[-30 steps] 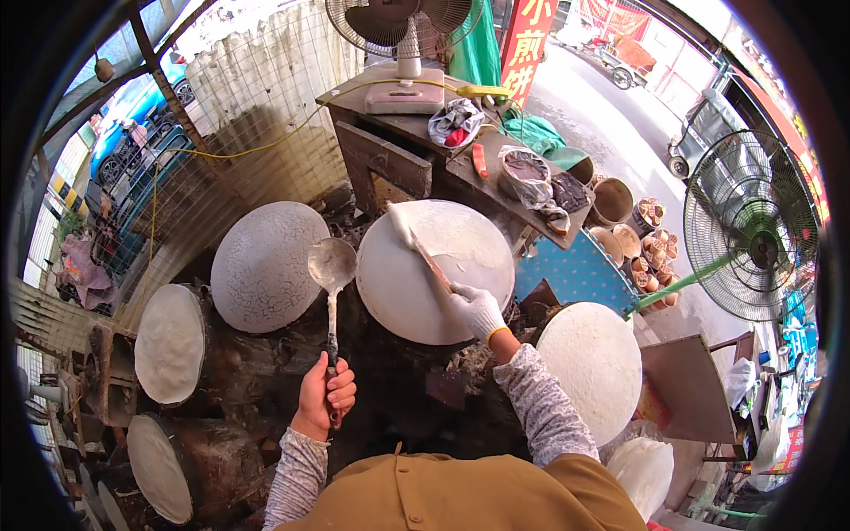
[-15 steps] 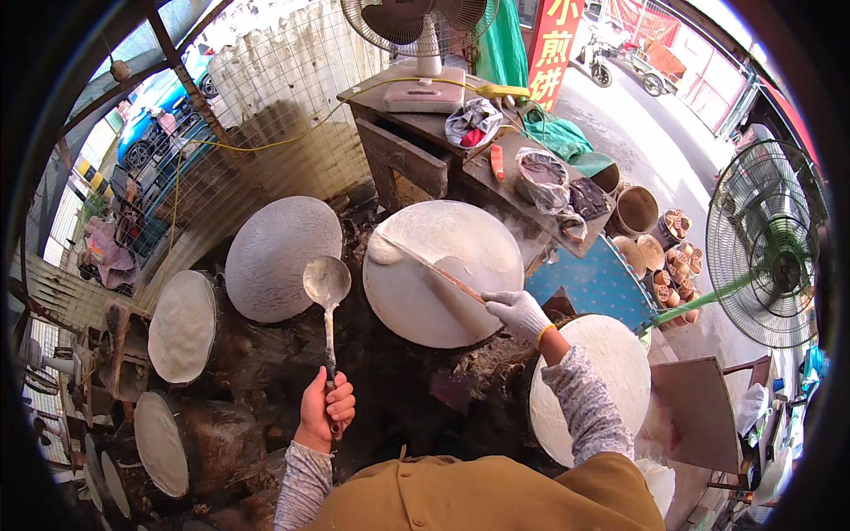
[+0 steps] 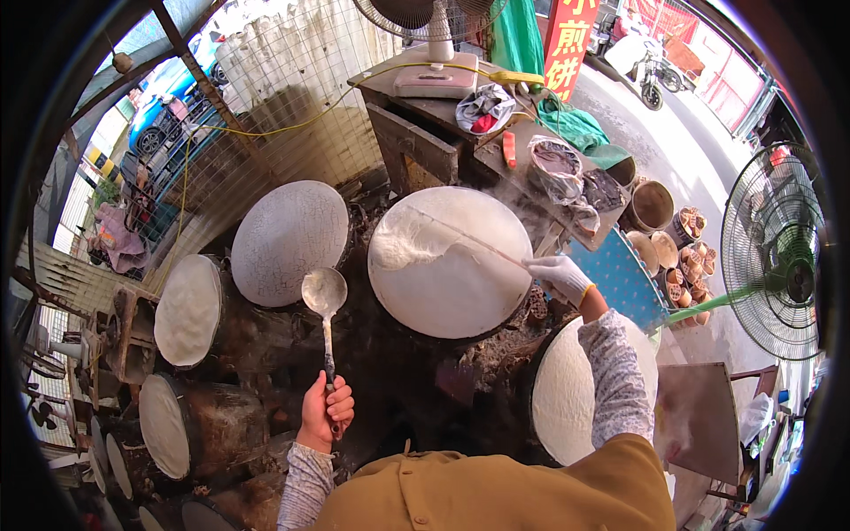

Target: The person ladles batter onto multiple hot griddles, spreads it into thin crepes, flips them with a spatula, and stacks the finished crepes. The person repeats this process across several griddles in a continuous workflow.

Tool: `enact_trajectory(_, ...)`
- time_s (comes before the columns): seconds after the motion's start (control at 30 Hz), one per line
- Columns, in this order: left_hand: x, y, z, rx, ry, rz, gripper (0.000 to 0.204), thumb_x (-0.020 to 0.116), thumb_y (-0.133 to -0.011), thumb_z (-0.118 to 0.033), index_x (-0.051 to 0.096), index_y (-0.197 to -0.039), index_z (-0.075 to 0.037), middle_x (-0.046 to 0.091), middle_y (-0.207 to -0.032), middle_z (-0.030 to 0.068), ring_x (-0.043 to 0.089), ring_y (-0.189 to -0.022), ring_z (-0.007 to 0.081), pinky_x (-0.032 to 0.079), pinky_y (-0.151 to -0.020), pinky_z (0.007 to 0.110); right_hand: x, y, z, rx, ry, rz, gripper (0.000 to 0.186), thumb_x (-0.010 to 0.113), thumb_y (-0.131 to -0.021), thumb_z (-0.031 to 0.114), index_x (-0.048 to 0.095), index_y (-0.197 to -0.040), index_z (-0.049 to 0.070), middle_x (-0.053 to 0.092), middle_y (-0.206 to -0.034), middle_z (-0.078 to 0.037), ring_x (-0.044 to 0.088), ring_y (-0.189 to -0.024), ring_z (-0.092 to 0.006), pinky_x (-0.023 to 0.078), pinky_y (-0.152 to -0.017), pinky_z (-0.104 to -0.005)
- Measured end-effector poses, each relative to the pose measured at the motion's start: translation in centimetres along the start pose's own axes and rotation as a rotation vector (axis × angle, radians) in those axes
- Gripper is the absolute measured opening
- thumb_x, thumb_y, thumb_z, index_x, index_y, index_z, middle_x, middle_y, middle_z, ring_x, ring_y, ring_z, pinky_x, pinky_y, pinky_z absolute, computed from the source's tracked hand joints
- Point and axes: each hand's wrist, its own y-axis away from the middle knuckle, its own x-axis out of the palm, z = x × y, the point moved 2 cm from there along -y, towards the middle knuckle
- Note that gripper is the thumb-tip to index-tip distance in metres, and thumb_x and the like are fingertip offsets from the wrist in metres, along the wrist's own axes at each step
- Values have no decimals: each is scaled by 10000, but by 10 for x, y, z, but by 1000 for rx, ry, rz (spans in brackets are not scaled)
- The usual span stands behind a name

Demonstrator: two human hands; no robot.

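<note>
Fingers of my gloved right hand (image 3: 561, 276) pinch a thin long spreader stick (image 3: 460, 234) whose axis runs up-left across the round white batter-covered griddle (image 3: 450, 262), while my bare left hand (image 3: 326, 409) grips a long-handled metal ladle (image 3: 324, 301) left of it.

The left hand (image 3: 326, 409) is being shown bare, curled into a closed fist around a slender handle, with the knuckles turned toward 3 o'clock and the patterned sleeve entering from 6 o'clock. The right hand (image 3: 561, 276) is being shown in a white glove, extended toward 12 o'clock, its fingers pinched shut on the end of a thin stick. The right forearm is being held nearly straight, rising from about 5 o'clock, while the left arm is being kept bent close to the torso.
</note>
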Motion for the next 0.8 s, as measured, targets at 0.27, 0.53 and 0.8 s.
enact_trajectory(0.27,-3,-7,2,-20,-12,20,402,382,-1051,-441,458,-879,-86,351,-605,-30,351,-459,81,337,-431,232,20,8,-25,109,80,173,348,725,-860,210,717,-1172,55,550,-602,35,421,-455,-48,302,-395,-232)
enact_trajectory(0.53,-5,-20,6,-15,-15,-3,410,376,-1050,-448,459,-855,-98,335,-592,-39,338,-454,76,324,-425,222,42,-48,14,29,104,118,375,716,-870,209,693,-1203,39,552,-625,41,439,-453,-49,325,-402,-240)
enact_trajectory(0.8,-16,5,18,47,-27,-50,411,365,-1052,-445,468,-857,-98,336,-592,-40,336,-447,78,315,-414,224,-17,52,-34,55,15,86,367,707,-880,241,707,-1183,35,574,-630,25,432,-473,-42,316,-418,-223)
